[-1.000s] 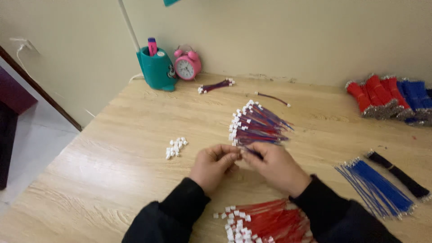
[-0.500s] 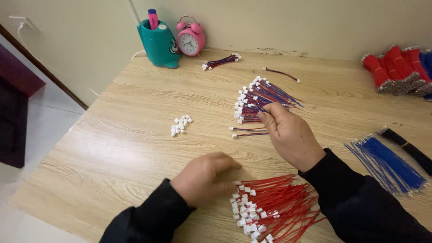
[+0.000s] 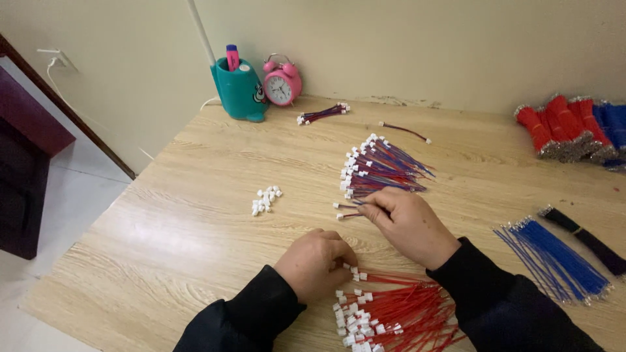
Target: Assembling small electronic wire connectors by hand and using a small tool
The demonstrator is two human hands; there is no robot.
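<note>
Pinched between thumb and forefinger, the right hand [image 3: 409, 221] has its grip closed on a thin red-and-blue wire lead [image 3: 345, 210] whose white connector ends stick out to the left of the fingertips and lie low over the counter [image 3: 163, 241]. The left hand [image 3: 317, 262] rests knuckles-up with fingers curled at the top edge of the red wire pile [image 3: 398, 313]; its fingertips are tucked under, so whether that grip actually holds a wire I cannot tell, though it touches the pile's white plugs.

Largest on the light wooden counter is the red pile itself, fanned out right beneath both wrists, white connectors facing left. Just beyond the right hand's fingertips, touching or nearly so, lies the stack of red-and-blue leads [image 3: 378, 169] with their white ends lined up on the left. Loose blue wires [image 3: 554, 254] spread to the right of the right sleeve, with a black bundle [image 3: 583, 238] beside them. Bound red bundles [image 3: 557, 133] and blue bundles [image 3: 610, 127] sit at the far right edge. By the wall stand a teal pen holder [image 3: 240, 91] and a pink alarm clock [image 3: 282, 81], side by side. A small wire bunch [image 3: 323, 114] and a single lead [image 3: 404, 130] lie near them. A little heap of white connector housings [image 3: 266, 199] sits well left of the held lead.
</note>
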